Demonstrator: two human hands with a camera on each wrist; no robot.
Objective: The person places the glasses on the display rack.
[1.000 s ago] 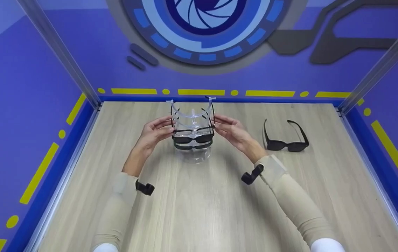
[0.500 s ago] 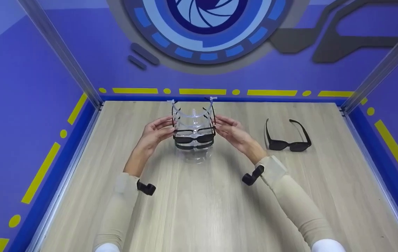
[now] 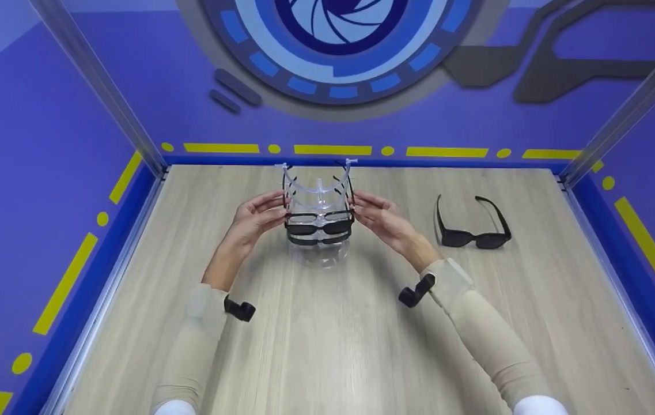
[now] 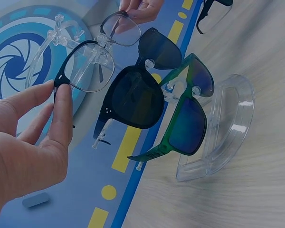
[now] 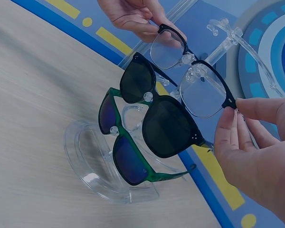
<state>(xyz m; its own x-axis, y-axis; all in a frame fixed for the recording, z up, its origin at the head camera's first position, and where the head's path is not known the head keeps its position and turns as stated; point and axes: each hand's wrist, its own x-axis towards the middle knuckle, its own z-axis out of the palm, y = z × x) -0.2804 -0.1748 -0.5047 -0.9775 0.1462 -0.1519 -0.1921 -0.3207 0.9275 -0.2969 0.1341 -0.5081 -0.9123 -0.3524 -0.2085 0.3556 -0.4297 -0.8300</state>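
Observation:
A clear plastic eyewear stand (image 3: 320, 199) stands on the table and bears three pairs in tiers. Uppermost are clear-lens glasses (image 4: 90, 66) with black brow bars. My left hand (image 3: 252, 221) pinches their corner at one hinge between thumb and fingers. On the opposite side my right hand (image 3: 386, 219) pinches the other hinge, as the right wrist view shows. Below them sit black sunglasses (image 5: 168, 126), and lowest are green-framed sunglasses (image 4: 187, 126) with bluish lenses. Both lower pairs rest on the stand, untouched by either hand. The stand's rounded base (image 5: 85, 166) lies flat on the wood.
Another pair of black sunglasses (image 3: 476, 239) lies on the table to the right, temples unfolded and pointing back. Blue panels with yellow marks (image 3: 333, 150) wall in the table (image 3: 327, 346) at the back and both sides. A black wrist camera (image 3: 416, 290) sits on each sleeve.

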